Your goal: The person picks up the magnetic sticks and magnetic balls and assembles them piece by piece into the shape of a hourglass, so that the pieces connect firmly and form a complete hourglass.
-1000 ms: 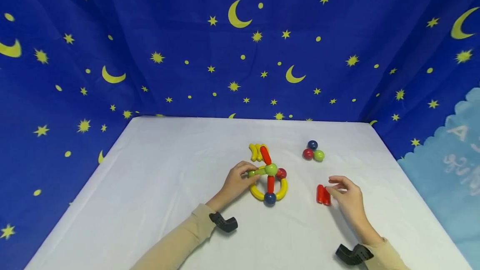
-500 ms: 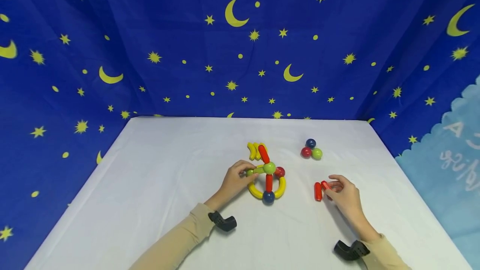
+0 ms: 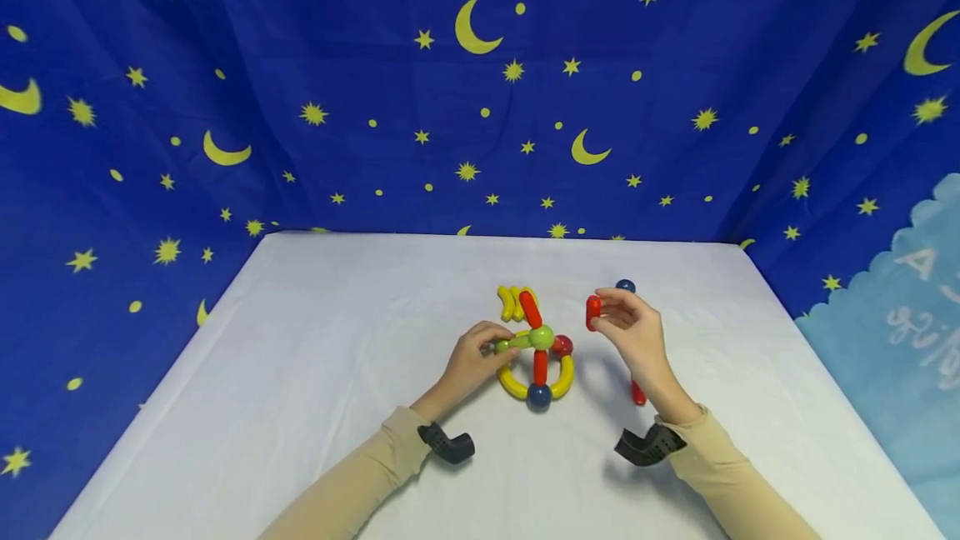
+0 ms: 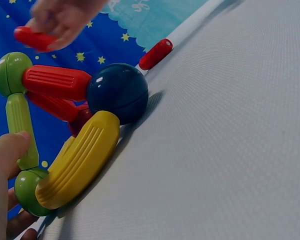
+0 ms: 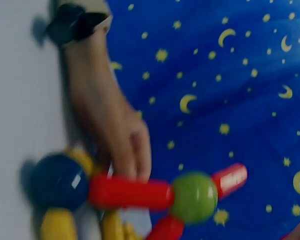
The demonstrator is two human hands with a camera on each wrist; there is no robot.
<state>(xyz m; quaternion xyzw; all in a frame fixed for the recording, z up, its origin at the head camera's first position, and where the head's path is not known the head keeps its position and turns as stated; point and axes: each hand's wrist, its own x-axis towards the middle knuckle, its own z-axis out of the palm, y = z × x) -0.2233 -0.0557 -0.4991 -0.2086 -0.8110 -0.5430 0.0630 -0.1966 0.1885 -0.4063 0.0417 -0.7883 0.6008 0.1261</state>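
A magnetic ball-and-rod frame stands mid-table: yellow curved rods ring its base, a blue ball (image 4: 118, 93) sits at the front corner and a red ball (image 3: 562, 346) at the right. Red rods and a green rod (image 4: 22, 122) rise to a top green ball (image 3: 542, 337), from which another red rod (image 3: 529, 309) juts out. My left hand (image 3: 472, 358) grips the green rod by the lower green ball (image 4: 31, 191), thumb on the rod, fingers behind. To the right of the frame, my right hand (image 3: 637, 336) pinches a loose red rod (image 3: 593, 313), held upright above the table.
Another red rod (image 3: 638, 392) lies on the white table (image 3: 337, 340), partly behind the right wrist. A loose blue ball (image 3: 626, 285) shows beyond the right hand, which hides its neighbours. Spare yellow curved rods (image 3: 507, 303) lie behind the frame. A blue star-patterned cloth (image 3: 390, 90) hangs behind.
My right hand has picked one red rod from the pair on the table and carried it up and left, closer to the frame. The left hand keeps its grip in place.
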